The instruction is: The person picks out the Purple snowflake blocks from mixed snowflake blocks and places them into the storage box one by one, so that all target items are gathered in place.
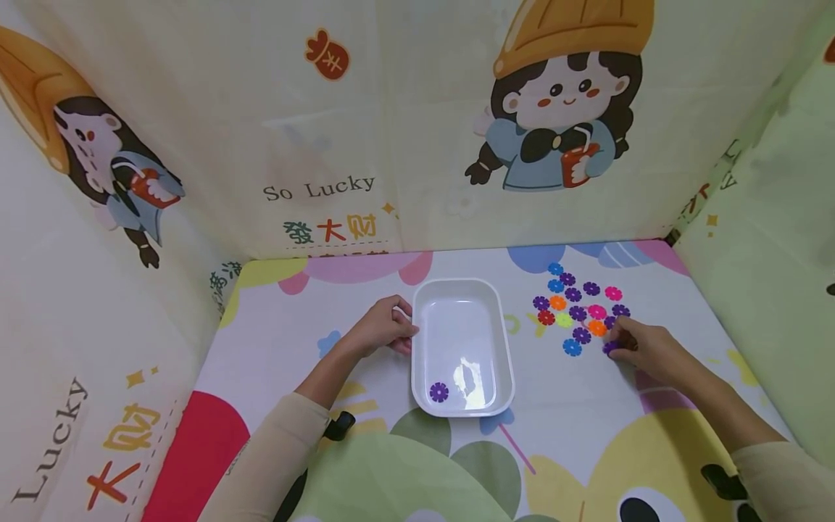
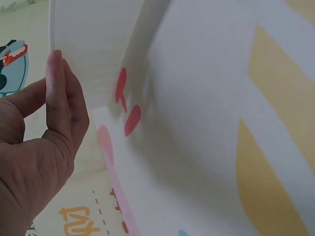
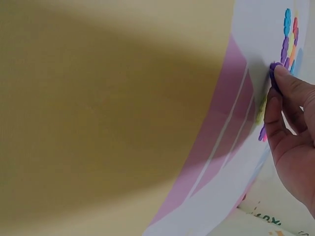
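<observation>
A white rectangular tray (image 1: 462,288) rests on the table, with one purple snowflake disc (image 1: 439,392) lying in its near left corner. At the tray's left rim, my left hand (image 1: 386,325) holds the edge; in the left wrist view its fingers (image 2: 58,96) lie against the tray's outer wall (image 2: 93,54). To the right, a purple snowflake disc (image 3: 274,78) is pinched between the thumb and fingertips of my right hand (image 1: 646,349). That hand is at the near right edge of a loose group of snowflake discs (image 1: 578,314) in purple, blue, orange, pink, red and yellow-green.
A cartoon-printed cloth (image 1: 365,464) covers the table. Printed cloth walls (image 1: 417,130) rise at the back and both sides. The disc group lies right of the tray, with a strip of tabletop between them.
</observation>
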Available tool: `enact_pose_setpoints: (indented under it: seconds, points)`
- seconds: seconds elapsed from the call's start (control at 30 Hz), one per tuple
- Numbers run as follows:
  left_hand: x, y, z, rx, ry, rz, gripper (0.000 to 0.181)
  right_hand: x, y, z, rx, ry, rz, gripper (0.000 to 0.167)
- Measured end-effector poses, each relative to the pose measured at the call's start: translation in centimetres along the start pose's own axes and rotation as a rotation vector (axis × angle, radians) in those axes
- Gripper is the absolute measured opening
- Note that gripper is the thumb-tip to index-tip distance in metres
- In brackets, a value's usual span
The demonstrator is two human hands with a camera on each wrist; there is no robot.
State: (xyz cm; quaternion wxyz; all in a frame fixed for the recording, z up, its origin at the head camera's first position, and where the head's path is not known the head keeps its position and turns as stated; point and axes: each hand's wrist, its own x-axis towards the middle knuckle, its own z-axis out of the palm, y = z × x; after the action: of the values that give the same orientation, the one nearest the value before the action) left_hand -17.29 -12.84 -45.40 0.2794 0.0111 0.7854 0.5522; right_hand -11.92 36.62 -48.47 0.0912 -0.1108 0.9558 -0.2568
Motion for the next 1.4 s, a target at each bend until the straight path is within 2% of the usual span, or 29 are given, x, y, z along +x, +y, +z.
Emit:
enact_pose_setpoints:
  seconds: [0.3, 0.63, 1.03, 1.4]
  points:
    - [0.2, -0.4, 0.1, -0.021, -0.005, -0.013, 0.036, -0.2, 0.4, 0.3, -0.015, 0.018, -0.032, 0.024]
    - [0.1, -0.2, 0.0, -0.003, 0.001, -0.015, 0.036, 0.4, -1.0, -0.5, 0.021, -0.03, 0.038, 0.021]
    - [0.2, -0.2, 0.0, 0.003, 0.001, -0.01, 0.035, 1.5, -4.1, -1.8, 0.04, 0.003, -0.065, 0.02]
    - [0.4, -0.4, -0.1, -0.002, 0.005, -0.014, 0.035, 2.6, -7.3, -1.6, 0.123, 0.006, -0.131, 0.02]
